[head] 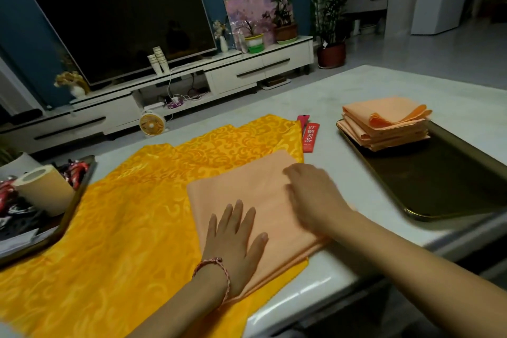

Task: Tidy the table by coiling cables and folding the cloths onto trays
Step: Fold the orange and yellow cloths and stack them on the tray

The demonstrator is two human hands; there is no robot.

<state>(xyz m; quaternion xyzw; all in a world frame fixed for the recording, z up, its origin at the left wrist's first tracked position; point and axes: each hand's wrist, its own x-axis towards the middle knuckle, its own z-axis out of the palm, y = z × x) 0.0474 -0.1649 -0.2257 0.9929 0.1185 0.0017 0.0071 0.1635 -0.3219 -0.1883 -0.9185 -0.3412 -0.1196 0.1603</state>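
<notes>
Nearest the camera, the left hand (236, 236) lies flat with its fingers straight and spread, palm down on the near part of a peach cloth (247, 181); a braided red cord circles its wrist. This cloth is folded into a rough rectangle and rests on top of a larger yellow patterned cloth (123, 214), which is spread across the near left of the pale table (356, 85) and hangs over its front edge. Just beyond, the right hand (310, 195) is on the right side of the peach cloth, palm down with the fingers bent; it is blurred, so whether it pinches the fabric or only touches it cannot be told. To the left, a dark-rimmed tray (82, 189) holds a cream roll (46, 192) lying tilted with its hollow core showing, a jumble of red, black and white items (74, 170) too indistinct to name, and a white sheet at its near end. To the right, a dark tray with a gold rim (444, 186) carries a stack of folded peach cloths (384, 123) at its far end, the rest of its floor bare. Between the yellow cloth and that tray lies a red packet (311, 137) printed with white characters. Beyond the table, a small orange fan (151, 124) stands on the floor before a white cabinet (247, 68), which bears stacked paper cups (159, 60), potted plants and a large dark television (123, 27).
</notes>
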